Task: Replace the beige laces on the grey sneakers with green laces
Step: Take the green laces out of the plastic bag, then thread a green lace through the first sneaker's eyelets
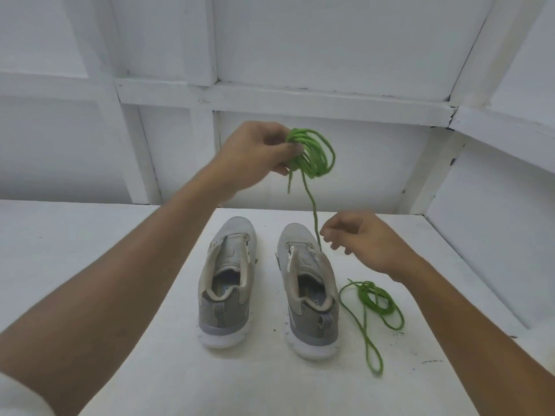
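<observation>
Gripping a coiled green lace [313, 154] in the left hand [255, 151], fingers curled round the loops, raised high over the far edge of the white table [300, 385]. Pinching its hanging strand between thumb and forefinger of the right hand [366, 241], other fingers loosely bent, just above the right sneaker [309, 292]. Two green laces counted: second lace [372, 301] lying loose just right of that shoe. Two grey sneakers counted: left sneaker [228, 283] beside the right, mid-table, heels toward the near edge.
</observation>
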Available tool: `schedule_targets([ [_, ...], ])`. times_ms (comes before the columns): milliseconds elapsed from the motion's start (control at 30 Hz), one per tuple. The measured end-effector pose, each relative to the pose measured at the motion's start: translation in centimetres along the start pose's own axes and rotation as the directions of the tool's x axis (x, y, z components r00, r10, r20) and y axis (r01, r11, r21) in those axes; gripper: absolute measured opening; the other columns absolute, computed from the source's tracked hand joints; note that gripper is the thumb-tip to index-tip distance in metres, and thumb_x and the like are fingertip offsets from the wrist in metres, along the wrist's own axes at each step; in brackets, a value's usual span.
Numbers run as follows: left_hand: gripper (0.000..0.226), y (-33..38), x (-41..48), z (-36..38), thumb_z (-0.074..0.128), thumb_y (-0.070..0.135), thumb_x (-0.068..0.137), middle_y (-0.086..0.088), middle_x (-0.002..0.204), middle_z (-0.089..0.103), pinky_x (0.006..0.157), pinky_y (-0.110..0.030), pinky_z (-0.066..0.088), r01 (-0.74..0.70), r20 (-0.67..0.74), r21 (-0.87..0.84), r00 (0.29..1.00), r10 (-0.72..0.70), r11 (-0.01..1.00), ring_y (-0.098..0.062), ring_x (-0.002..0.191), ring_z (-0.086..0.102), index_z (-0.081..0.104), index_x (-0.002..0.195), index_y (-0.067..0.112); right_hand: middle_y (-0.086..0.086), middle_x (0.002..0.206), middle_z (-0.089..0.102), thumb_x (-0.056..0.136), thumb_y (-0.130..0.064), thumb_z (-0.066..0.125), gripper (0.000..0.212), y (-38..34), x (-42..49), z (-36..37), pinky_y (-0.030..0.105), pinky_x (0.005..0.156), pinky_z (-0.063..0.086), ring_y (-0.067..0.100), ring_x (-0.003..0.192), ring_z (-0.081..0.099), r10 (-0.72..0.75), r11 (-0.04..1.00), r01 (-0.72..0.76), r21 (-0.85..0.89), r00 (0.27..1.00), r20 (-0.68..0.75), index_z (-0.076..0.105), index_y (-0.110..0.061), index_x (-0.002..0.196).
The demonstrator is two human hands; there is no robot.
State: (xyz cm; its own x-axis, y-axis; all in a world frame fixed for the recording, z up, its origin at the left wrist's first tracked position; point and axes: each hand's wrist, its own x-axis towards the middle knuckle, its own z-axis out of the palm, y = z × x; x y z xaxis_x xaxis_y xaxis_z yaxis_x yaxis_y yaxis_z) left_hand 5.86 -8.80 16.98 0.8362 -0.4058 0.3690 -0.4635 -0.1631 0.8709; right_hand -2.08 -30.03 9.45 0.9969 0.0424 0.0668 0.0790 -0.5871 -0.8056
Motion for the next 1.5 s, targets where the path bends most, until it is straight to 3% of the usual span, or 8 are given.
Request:
schedule_targets([
  [300, 0.01, 0.1, -1.2, -1.9, 0.061, 0.007, 0.092, -0.003, 0.084, 0.075, 0.078, -0.03, 0.056, 0.01, -0.035, -0.194, 0.999, -0.017, 0.981, -0.018, 0.081, 0.071, 0.07, 0.09, 0.011, -0.005, 0.072, 0.056, 0.08, -0.048, 0.071, 0.034, -2.7, 3.1, 2.5, 0.016, 0.059, 0.039, 0.002, 0.058, 0.052, -0.038, 0.999, 0.039, -0.019, 0.999, 0.014, 0.061, -0.043, 0.113],
  [500, 0.01, 0.9, -1.8, -3.0, 0.058, 0.007, 0.094, -0.008, 0.088, 0.074, 0.075, -0.026, 0.055, -0.004, -0.079, -0.334, 0.997, -0.024, 0.943, -0.02, 0.081, 0.071, 0.068, 0.094, 0.007, -0.005, 0.068, 0.064, 0.098, -0.03, 0.053, 0.021, -3.6, 5.2, 3.9, 0.018, 0.049, 0.041, 0.011, 0.049, 0.052, -0.006, 0.995, -0.005, 0.095, 0.994, 0.107, 0.07, -0.018, 0.094],
  [667, 0.006, -1.8, -3.2, -2.8, 0.07, 0.018, 0.084, -0.001, 0.079, 0.075, 0.081, -0.037, 0.058, 0.064, -0.178, 0.144, 0.983, -0.038, 0.988, -0.018, 0.077, 0.072, 0.074, 0.089, 0.017, 0.007, 0.103, 0.069, 0.094, 0.001, 0.048, 0.023, -3.1, 7.5, 1.9, 0.025, 0.065, 0.054, 0.014, 0.073, 0.069, 0.051, 0.96, -0.071, 0.271, 0.996, 0.079, 0.064, -0.008, 0.108],
  [767, 0.014, -4.2, -4.6, -0.8, 0.07, 0.024, 0.086, 0.007, 0.081, 0.07, 0.078, -0.026, 0.056, 0.141, -0.199, 0.524, 0.979, -0.04, 0.84, -0.009, 0.076, 0.067, 0.074, 0.098, 0.017, 0.01, 0.104, 0.07, 0.099, -0.008, 0.044, 0.02, -4.0, 8.6, 0.6, 0.034, 0.08, 0.055, 0.024, 0.087, 0.068, 0.074, 0.888, -0.077, 0.454, 0.997, 0.026, 0.064, -0.009, 0.102],
  [967, 0.018, -8.1, -5.7, 3.1, 0.057, 0.017, 0.089, -0.007, 0.091, 0.069, 0.072, -0.036, 0.056, 0.071, -0.011, 0.801, 0.994, -0.104, 0.595, -0.025, 0.079, 0.063, 0.071, 0.1, 0.014, 0.008, 0.083, 0.065, 0.1, -0.014, 0.049, 0.011, -6.1, 9.9, 1.9, 0.036, 0.079, 0.058, 0.022, 0.073, 0.068, -0.001, 0.888, 0.047, 0.457, 0.995, -0.1, 0.059, -0.01, 0.101],
  [1233, 0.019, -10.3, -6.2, 4.2, 0.058, 0.019, 0.087, -0.002, 0.09, 0.067, 0.075, -0.035, 0.052, -0.067, 0.118, 0.945, 0.983, -0.144, 0.319, -0.021, 0.089, 0.055, 0.07, 0.1, 0.017, 0.008, 0.091, 0.069, 0.101, -0.01, 0.039, 0.059, -6.3, 10.1, 3.8, 0.032, 0.064, 0.051, 0.02, 0.062, 0.064, 0.054, 0.938, -0.037, 0.346, 0.998, -0.042, 0.009, -0.025, 0.15],
  [1367, 0.038, -10.5, -6.4, 3.4, 0.064, 0.034, 0.085, 0.004, 0.122, 0.062, 0.096, -0.039, 0.037, -0.17, 0.288, 0.916, 0.909, -0.302, 0.363, -0.023, 0.121, 0.043, 0.062, 0.122, 0.029, 0.004, 0.086, 0.069, 0.101, -0.015, 0.037, 0.018, -5.8, 10.3, 4.7, 0.028, 0.056, 0.039, 0.015, 0.054, 0.057, 0.056, 0.978, -0.052, 0.2, 0.998, -0.014, 0.044, -0.012, 0.117],
  [1500, 0.036, -9.7, -5.6, 1.0, 0.062, 0.043, 0.087, 0.007, 0.129, 0.057, 0.101, -0.04, 0.034, -0.116, 0.321, 0.843, 0.892, -0.319, 0.524, -0.018, 0.129, 0.039, 0.061, 0.122, 0.038, 0.002, 0.078, 0.064, 0.101, -0.016, 0.039, 0.025, -4.3, 10.3, 5.8, 0.024, 0.054, 0.041, 0.013, 0.054, 0.057, 0.028, 0.979, -0.032, 0.203, 0.999, 0.022, 0.062, -0.008, 0.095],
])
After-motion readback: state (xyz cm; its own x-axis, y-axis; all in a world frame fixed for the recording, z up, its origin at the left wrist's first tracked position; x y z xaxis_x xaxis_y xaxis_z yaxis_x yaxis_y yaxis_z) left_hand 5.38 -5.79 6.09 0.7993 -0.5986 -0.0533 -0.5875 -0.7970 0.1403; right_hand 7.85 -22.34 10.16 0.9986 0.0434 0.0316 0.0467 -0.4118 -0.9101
